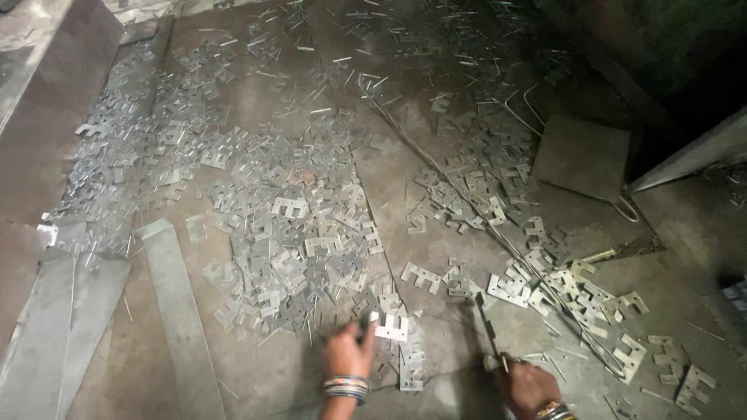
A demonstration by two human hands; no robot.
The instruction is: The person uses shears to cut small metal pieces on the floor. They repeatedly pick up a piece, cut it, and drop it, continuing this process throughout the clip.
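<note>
1. Several long flat metal strips [175, 311] lie on the floor [264, 381] at near left, side by side and pointing away, out of both hands' reach.
2. Hundreds of small stamped E-shaped metal plates [296, 233] cover the middle of the floor in a loose heap, thinning toward the near edge where the hands work.
3. The left hand [348, 354], bangles at the wrist, has fingers pinched together on one bright plate [391, 327] at the heap's near edge, lifting its end clear of the others, likely to separate it.
4. The right hand [525, 385] is closed around a thin dark rod [489, 330] that slants up and away from the fist.
5. A long wire [467, 206] runs diagonally through more scattered plates at right, ending near a flat square board [582, 155] at far right.
</note>
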